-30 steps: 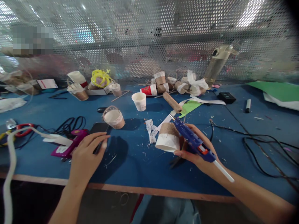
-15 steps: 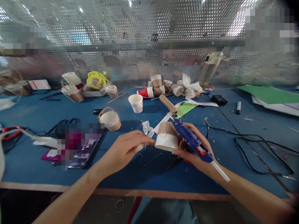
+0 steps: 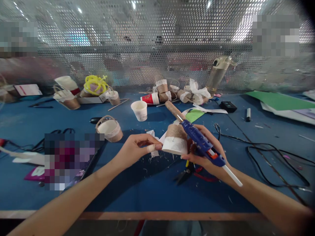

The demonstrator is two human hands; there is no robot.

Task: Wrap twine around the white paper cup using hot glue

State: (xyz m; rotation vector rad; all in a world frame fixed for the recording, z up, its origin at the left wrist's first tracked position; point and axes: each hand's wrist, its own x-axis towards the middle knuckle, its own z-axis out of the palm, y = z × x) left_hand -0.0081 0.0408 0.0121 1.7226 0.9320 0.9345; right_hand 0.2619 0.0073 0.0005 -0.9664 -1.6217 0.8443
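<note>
My right hand (image 3: 205, 152) is closed round a blue hot glue gun (image 3: 200, 144) with a white glue stick sticking out of its back. The same hand also holds a paper cup (image 3: 176, 140), half wrapped in brown twine, on its side with the white rim toward me. My left hand (image 3: 136, 149) is at the cup's left edge, thumb and fingers pinched together at the rim, by a strip of white lace (image 3: 153, 144). A bandage shows on one fingertip. Scissors (image 3: 188, 172) lie on the blue table (image 3: 137, 193) under my right hand.
A white paper cup (image 3: 139, 110), a twine-wrapped cup with a handle (image 3: 109, 128), a twine roll (image 3: 173, 109) and several decorated cups stand further back. Black cables (image 3: 270, 154) run on the right. Green paper (image 3: 280, 100) lies far right. A perforated metal screen closes the back.
My left hand left the things at the left of the table and came over to the cup's edge. The cup and glue gun rose slightly, uncovering the scissors.
</note>
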